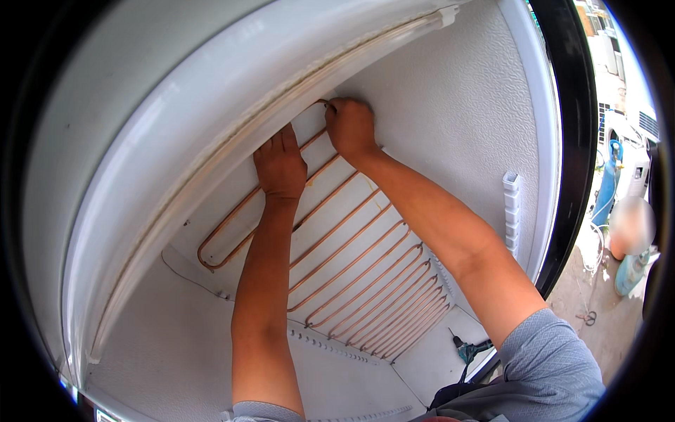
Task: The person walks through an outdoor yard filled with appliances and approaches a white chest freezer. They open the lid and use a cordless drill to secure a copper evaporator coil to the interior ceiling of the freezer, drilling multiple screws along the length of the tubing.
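copper tubing [335,228] already zigzagged down the white inner panel [232,233], so mostly laid imo; top end looked unfinished. left hand [281,167] lay flat-fingered over the upper runs, right hand [351,129] curled at that end, couldn't tell how tightly.

Tube: copper [325,202], orange-brown and thin, bent back and forth many times.
Runs: straight and nearly parallel, slanting from between 7 and 8 o'clock up to between 1 and 2; they look closer together toward 4 to 5 o'clock.
Wide bend: a rounded U [204,259], standing between 8 and 9 o'clock.
Narrow bends: small turns, from 3 to 4 o'clock and again from 5 to 6.
Upper part: it is held near 12 o'clock, and is partly hidden.
Place: along the white wall [232,235].
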Demonstrator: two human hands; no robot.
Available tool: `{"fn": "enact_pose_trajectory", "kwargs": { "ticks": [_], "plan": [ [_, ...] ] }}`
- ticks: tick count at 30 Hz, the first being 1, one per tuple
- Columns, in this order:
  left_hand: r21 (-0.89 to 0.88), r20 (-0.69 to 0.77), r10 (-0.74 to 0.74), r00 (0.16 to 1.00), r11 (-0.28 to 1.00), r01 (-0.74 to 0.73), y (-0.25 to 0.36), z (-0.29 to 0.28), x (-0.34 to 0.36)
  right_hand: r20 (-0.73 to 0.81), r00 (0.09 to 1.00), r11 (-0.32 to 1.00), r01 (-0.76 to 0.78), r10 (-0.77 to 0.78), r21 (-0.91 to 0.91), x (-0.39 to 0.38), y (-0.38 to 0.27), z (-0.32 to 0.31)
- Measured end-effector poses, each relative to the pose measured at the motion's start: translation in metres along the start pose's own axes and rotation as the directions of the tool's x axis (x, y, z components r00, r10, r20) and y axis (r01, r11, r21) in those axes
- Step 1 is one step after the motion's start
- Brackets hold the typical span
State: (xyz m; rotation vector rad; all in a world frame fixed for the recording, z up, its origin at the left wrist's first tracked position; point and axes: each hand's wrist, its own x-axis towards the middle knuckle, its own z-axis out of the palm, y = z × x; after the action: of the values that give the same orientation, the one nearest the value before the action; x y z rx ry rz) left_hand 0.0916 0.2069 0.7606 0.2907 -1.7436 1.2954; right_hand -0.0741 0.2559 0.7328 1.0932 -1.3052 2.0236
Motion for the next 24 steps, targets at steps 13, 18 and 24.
{"fn": "enact_pose_trajectory", "kwargs": {
  "ticks": [13, 18, 24],
  "plan": [
    [0.002, 0.027, -0.003, 1.0, 1.0, 0.003, -0.001, 0.002, -0.002, -0.067, 0.992, 0.988, -0.099, 0.107, 0.12, -0.004, 0.002, 0.007],
    [0.025, -0.011, 0.005, 1.0, 1.0, -0.005, 0.0, 0.003, -0.002, -0.079, 0.992, 0.993, -0.094, 0.1, 0.077, -0.003, 0.001, 0.004],
    [0.002, 0.054, -0.038, 0.998, 0.999, 0.038, 0.004, 0.0, 0.0, -0.036, 0.992, 0.989, -0.12, 0.123, 0.092, -0.012, 0.002, -0.012]
  ]
}}
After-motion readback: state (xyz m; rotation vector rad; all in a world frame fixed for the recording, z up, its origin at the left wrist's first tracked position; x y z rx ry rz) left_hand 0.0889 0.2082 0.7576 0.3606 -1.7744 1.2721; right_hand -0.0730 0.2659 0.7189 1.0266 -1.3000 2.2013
